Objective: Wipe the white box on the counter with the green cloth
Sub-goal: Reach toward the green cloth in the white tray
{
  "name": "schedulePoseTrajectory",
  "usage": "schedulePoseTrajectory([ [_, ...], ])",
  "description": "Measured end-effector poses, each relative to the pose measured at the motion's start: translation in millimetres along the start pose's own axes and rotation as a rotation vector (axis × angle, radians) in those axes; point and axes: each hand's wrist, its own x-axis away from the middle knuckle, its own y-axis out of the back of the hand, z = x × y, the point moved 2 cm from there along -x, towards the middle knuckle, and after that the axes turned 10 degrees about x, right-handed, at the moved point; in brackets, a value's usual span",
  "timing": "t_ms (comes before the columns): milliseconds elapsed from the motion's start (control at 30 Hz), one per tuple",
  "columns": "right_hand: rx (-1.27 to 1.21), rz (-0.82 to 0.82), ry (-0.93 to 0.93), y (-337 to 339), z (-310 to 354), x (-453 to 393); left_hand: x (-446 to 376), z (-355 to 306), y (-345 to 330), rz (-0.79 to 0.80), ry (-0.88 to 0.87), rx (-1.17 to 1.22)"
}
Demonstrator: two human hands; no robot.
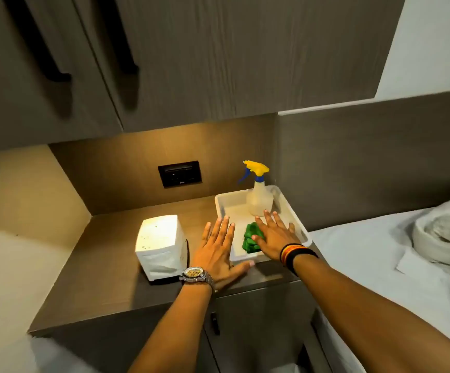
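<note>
A white box (160, 244) stands on the brown counter (105, 286), left of centre, with small dark specks on its top. The green cloth (249, 239) lies crumpled in a white tray (303, 232) to the box's right. My right hand (273, 235) is spread flat over the tray, its thumb side touching or covering part of the cloth. Between the box and the tray, my left hand (218, 254) is open with fingers apart, its thumb at the tray's near corner. Neither hand holds anything.
A spray bottle (259, 196) with a yellow and blue trigger head stands at the back of the tray. A dark wall socket (180, 174) sits behind the counter. Cabinets hang overhead. A bed with white sheets (380, 259) adjoins the counter on the right.
</note>
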Motion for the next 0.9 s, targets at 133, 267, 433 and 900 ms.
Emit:
schedulePoseTrajectory([
  [133, -0.062, 0.215, -0.061, -11, 4, -27, -11, 7, -23, 0.119, 0.034, 0.013],
  [267, -0.088, 0.328, -0.101, -22, 8, -37, -19, 15, -39, 0.206, 0.030, 0.008],
  [433, -0.094, 0.352, -0.121, -15, 16, -37, -24, 18, -47, 0.224, 0.025, 0.051],
  [900, -0.200, -0.180, -0.008, 26, 46, -22, 3, 54, 76, 0.016, -0.079, -0.160],
])
